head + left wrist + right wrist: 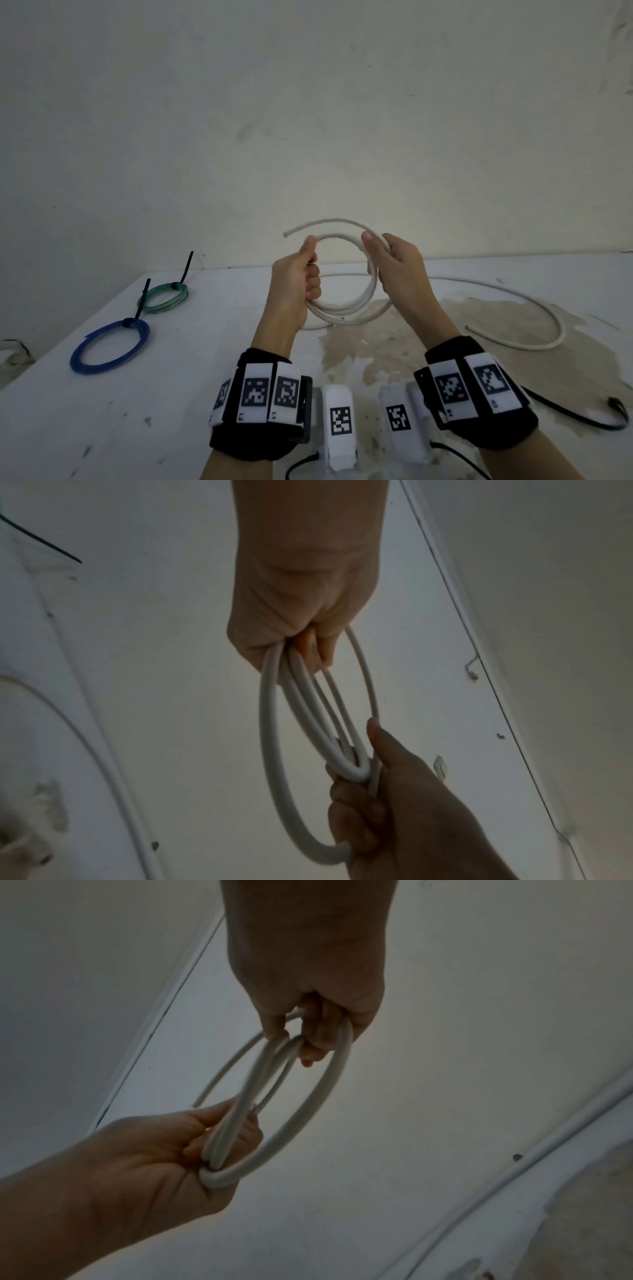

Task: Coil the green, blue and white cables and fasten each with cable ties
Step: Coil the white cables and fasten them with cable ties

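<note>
A white cable coil [346,308] of several loops is held upright above the table between both hands. My left hand [308,274] grips its left side, fingers curled round the loops [270,737]. My right hand [380,263] grips the right side, thumb on top, fingers wrapped round the strands [325,1083]. A free end sticks out above the coil to the left. The cable's long tail [534,301] curves over the table to the right. The green coil [164,298] and the blue coil [109,346] lie at the left, each bound with a black tie.
The white table [171,411] has a brownish stained patch [394,342] under and right of the hands. A thin black strip [582,416] lies near the right wrist. A bare wall stands close behind, and the table's left edge runs diagonally past the blue coil.
</note>
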